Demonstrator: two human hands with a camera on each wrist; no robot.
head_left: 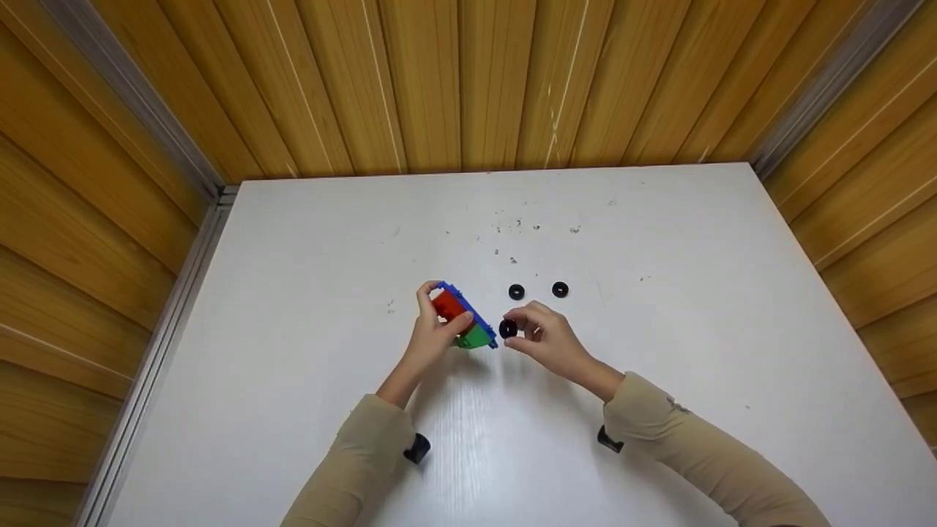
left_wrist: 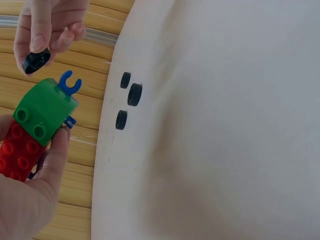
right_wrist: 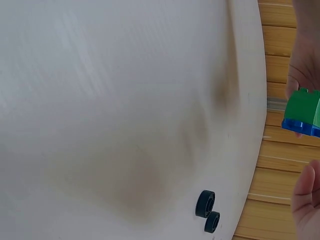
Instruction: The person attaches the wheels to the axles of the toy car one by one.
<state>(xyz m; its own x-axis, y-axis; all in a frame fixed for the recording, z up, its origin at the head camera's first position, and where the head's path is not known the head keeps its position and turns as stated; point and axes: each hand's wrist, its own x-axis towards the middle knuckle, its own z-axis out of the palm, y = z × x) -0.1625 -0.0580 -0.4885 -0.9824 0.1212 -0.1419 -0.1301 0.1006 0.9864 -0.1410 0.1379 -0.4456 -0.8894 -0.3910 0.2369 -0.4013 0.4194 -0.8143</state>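
Observation:
My left hand (head_left: 432, 335) grips a toy brick car, fingers and thumb around its sides. The car has a blue base (head_left: 468, 309), a red studded brick (left_wrist: 20, 152) and a green curved brick (left_wrist: 45, 107). A blue hook-shaped clip (left_wrist: 70, 83) juts from the green end. Between thumb and fingertips, my right hand (head_left: 550, 342) pinches a small black wheel (head_left: 506, 329). That wheel is held close to the car's green end, with a small gap between them in the head view.
Two black wheels, one left (head_left: 516, 292) and one right (head_left: 560, 290), lie on the white table (head_left: 293, 293) beyond my right hand. The left wrist view shows a third loose wheel (left_wrist: 121, 120). Wood-panelled walls (head_left: 468, 88) border the table at the back and sides.

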